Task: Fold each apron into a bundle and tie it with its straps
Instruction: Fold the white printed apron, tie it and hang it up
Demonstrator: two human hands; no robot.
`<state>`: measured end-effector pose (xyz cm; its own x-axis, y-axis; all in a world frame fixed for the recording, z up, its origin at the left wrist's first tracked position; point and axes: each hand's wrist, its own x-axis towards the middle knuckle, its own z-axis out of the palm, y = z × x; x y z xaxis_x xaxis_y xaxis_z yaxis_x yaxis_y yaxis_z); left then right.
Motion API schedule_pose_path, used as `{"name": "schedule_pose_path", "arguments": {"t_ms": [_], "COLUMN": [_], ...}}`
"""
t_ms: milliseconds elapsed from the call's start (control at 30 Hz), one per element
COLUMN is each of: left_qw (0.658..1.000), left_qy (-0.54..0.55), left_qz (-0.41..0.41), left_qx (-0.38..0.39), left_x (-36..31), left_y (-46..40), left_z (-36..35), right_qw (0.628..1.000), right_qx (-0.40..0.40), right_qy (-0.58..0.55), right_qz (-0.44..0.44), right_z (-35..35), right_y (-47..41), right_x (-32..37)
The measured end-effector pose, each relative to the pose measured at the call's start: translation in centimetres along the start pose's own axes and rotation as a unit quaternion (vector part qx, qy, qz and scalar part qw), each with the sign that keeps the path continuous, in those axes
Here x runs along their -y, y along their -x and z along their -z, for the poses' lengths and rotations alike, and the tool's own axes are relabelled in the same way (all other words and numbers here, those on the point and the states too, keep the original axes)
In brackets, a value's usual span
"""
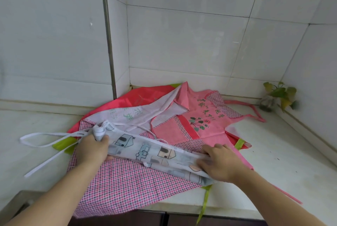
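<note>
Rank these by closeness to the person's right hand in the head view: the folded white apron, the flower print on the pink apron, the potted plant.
From the right hand:
1. Folded white apron, under its fingers.
2. Flower print, beyond it on the pink apron.
3. Potted plant, far right corner.

I am viewing from the single head camera, looking forward and down, close over the countertop (284, 154) corner.
</note>
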<state>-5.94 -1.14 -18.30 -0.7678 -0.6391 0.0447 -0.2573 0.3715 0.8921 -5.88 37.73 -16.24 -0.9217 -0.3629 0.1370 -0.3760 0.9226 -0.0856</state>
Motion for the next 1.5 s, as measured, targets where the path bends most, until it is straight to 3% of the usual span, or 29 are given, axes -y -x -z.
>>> {"name": "schedule_pose_path", "arguments": {"t_ms": [133, 233, 333, 400, 533, 633, 767, 800, 867, 933, 1000, 1100, 1233, 1300, 1400, 1500], "left_qw": [0.998, 0.996, 0.99, 0.987, 0.986, 0.947, 0.85, 0.832, 0.815, 0.819, 0.825, 0.86, 0.854, 0.852, 0.858, 0.863], "left_qy": [-0.025, -0.084, -0.136, -0.15, -0.155, -0.303, -0.441, -0.428, -0.342, -0.252, -0.242, -0.236, -0.242, -0.239, -0.226, -0.204], "left_qz": [0.054, 0.017, -0.04, -0.05, -0.058, -0.107, -0.273, -0.342, -0.467, -0.475, -0.424, -0.354, -0.388, -0.4, -0.397, -0.395], "left_qx": [0.006, 0.018, 0.018, 0.014, 0.029, -0.003, -0.092, -0.086, 0.023, 0.201, 0.285, 0.281, 0.249, 0.236, 0.237, 0.239], "left_x": [-0.4, -0.4, 0.1, 0.2, 0.0, 0.0, -1.3, -2.3, -4.6, -5.4, -4.4, -2.5, -1.6, -1.3, -1.2, -1.2], "left_y": [-0.9, -0.8, -0.4, -0.5, -1.2, -1.5, 0.0, 0.9, 3.0, 5.0, 6.0, 6.0, 5.9, 6.0, 6.1, 5.9], "left_z": [1.4, 2.0, 1.7, 1.4, 1.7, 2.3, 1.0, 0.3, -1.5, -3.4, -4.9, -5.9, -6.7, -6.9, -6.8, -6.7], "right_qw": [0.996, 0.993, 0.997, 0.997, 1.0, 0.997, 0.997, 0.998, 1.0, 1.0, 0.998, 0.992, 0.985, 0.985, 0.985, 0.958], "right_qx": [0.071, 0.101, 0.01, -0.058, -0.031, -0.079, -0.075, -0.057, -0.031, 0.003, 0.029, 0.054, -0.013, -0.046, 0.022, 0.077], "right_qy": [-0.034, -0.013, 0.062, 0.042, -0.003, 0.014, 0.014, 0.008, -0.005, -0.023, -0.049, -0.096, -0.116, -0.122, -0.144, -0.228], "right_qz": [-0.04, -0.066, -0.045, -0.027, 0.003, -0.003, 0.006, 0.005, -0.002, -0.016, -0.028, -0.059, -0.13, -0.117, -0.097, -0.158], "right_z": [0.8, 1.7, 2.6, 2.5, -1.3, -4.2, -4.2, -3.9, -3.3, -2.8, -2.5, -1.4, -0.3, -0.6, -1.6, -2.1], "right_y": [0.1, -0.2, -0.5, -0.2, 1.9, 2.9, 2.7, 2.6, 2.3, 2.0, 1.7, 1.2, -2.3, -4.6, -7.5, -9.5], "right_x": [-0.1, 0.5, 2.8, 4.8, 6.6, 5.9, 5.9, 5.9, 5.7, 5.7, 5.7, 5.8, 7.0, 8.1, 9.9, 11.0]}}
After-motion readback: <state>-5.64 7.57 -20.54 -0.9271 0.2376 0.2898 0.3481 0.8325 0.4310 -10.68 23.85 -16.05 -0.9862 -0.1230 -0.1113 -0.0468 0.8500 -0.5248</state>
